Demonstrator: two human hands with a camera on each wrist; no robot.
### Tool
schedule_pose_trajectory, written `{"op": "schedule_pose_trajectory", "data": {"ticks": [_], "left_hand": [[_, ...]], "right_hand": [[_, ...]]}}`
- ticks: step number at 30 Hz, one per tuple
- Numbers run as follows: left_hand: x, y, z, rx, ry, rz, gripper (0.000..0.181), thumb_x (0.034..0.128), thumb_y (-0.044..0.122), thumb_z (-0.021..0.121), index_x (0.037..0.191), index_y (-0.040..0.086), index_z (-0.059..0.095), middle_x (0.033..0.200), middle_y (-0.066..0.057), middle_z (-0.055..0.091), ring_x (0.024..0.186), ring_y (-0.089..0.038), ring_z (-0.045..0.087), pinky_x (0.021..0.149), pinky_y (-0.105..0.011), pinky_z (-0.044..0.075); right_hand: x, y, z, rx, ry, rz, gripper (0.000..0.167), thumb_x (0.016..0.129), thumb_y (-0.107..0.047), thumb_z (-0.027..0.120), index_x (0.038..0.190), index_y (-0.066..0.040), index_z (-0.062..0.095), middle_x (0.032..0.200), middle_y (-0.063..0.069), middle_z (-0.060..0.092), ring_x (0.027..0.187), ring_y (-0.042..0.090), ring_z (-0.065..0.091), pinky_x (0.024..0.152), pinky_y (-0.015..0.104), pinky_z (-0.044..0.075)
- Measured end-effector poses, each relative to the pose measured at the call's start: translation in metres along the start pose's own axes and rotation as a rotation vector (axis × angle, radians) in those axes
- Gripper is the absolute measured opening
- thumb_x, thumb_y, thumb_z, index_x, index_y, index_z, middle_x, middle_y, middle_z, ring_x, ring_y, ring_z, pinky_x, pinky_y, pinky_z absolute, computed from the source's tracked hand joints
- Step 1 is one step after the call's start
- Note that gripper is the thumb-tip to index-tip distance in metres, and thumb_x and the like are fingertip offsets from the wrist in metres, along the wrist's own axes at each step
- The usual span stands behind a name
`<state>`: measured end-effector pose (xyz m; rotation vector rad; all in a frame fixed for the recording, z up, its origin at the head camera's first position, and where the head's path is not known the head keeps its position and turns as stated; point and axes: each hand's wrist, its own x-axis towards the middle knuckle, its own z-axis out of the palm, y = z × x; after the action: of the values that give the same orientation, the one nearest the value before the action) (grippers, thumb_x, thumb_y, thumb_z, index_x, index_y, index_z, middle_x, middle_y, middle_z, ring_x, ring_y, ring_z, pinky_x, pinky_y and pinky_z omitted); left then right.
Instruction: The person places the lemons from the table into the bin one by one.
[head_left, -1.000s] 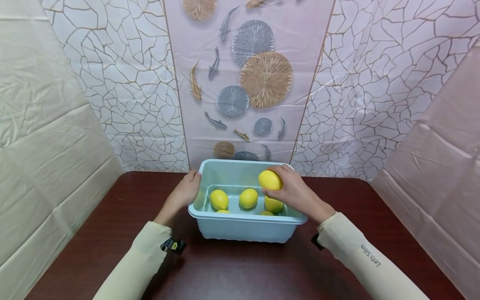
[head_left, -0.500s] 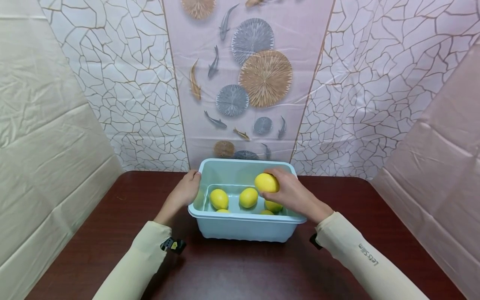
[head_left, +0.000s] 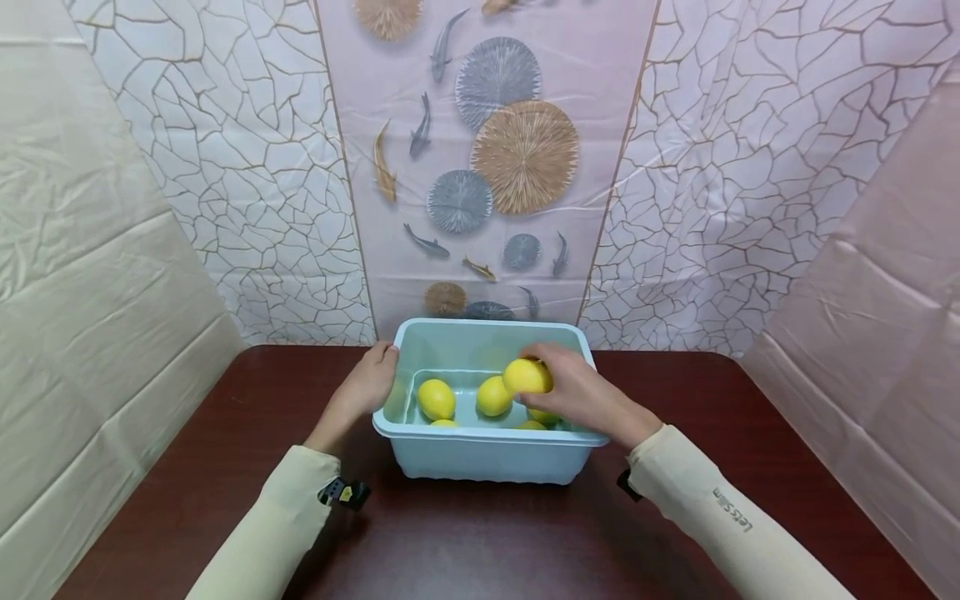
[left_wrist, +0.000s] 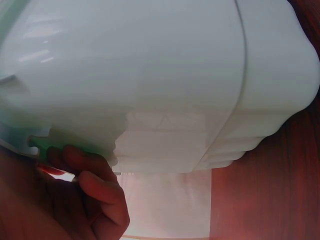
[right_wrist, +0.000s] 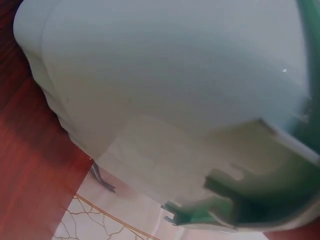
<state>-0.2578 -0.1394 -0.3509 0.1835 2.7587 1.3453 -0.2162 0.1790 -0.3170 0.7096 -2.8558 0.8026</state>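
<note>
A pale blue plastic basin stands on the table with several lemons inside. My right hand grips one lemon over the basin's right half, thumb and fingers around it. Just left of that fruit lies another lemon, and a third lemon sits further left. More lemons are partly hidden by the front rim and my right hand. My left hand holds the basin's left rim; in the left wrist view its fingers curl at the edge. The right wrist view shows mostly the basin's outer side.
The dark red-brown table extends on both sides and in front of the basin. A patterned cloth backdrop hangs right behind it. Pale cloth walls flank the table on the left and right.
My right hand has shifted left and slightly down with the lemon, which now overlaps the middle lemon in view. My left hand keeps its hold on the rim.
</note>
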Motion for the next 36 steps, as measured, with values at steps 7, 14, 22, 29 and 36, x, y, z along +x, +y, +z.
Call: {"op": "schedule_pose_trajectory", "data": {"ticks": [7,14,22,29,36], "left_hand": [[-0.002,-0.001,-0.001,0.005,0.011,0.004,0.059,0.1153,0.029,0.021,0.157,-0.010,0.033,0.160,-0.032,0.039,0.150,-0.047,0.038,0.123,-0.059,0.029],[-0.002,-0.003,-0.001,0.002,0.013,-0.012,0.059,0.1152,0.030,0.021,0.158,-0.009,0.032,0.161,-0.032,0.039,0.150,-0.046,0.037,0.123,-0.059,0.029],[-0.001,-0.002,0.002,-0.015,0.010,-0.021,0.059,0.1153,0.031,0.021,0.159,-0.008,0.031,0.162,-0.030,0.038,0.150,-0.045,0.038,0.123,-0.059,0.030],[0.001,0.000,0.003,-0.020,0.029,-0.008,0.059,0.1154,0.030,0.021,0.158,-0.009,0.033,0.161,-0.030,0.040,0.149,-0.044,0.039,0.122,-0.059,0.031],[0.002,-0.004,0.003,-0.015,0.048,-0.023,0.059,0.1148,0.029,0.021,0.158,-0.010,0.033,0.161,-0.031,0.039,0.150,-0.045,0.038,0.123,-0.059,0.030]], "right_hand": [[-0.002,0.001,-0.007,-0.039,0.072,0.026,0.060,0.098,-0.033,0.077,0.146,-0.003,0.056,0.147,0.015,0.057,0.133,0.038,0.056,0.109,0.057,0.048],[-0.006,0.016,-0.008,-0.055,0.185,0.092,0.045,0.103,-0.026,0.071,0.139,-0.001,0.060,0.140,0.018,0.058,0.131,0.039,0.054,0.108,0.058,0.047],[-0.017,0.033,-0.011,-0.052,0.301,0.111,0.037,0.104,-0.021,0.068,0.133,0.001,0.063,0.136,0.023,0.057,0.123,0.041,0.054,0.101,0.060,0.048],[-0.028,0.040,-0.014,-0.046,0.336,0.158,0.045,0.104,-0.021,0.067,0.138,0.006,0.057,0.141,0.028,0.052,0.132,0.046,0.048,0.109,0.066,0.041],[-0.027,0.045,-0.011,0.013,0.266,0.264,0.052,0.106,-0.027,0.064,0.144,0.005,0.052,0.139,0.028,0.057,0.129,0.044,0.055,0.105,0.062,0.047]]}}
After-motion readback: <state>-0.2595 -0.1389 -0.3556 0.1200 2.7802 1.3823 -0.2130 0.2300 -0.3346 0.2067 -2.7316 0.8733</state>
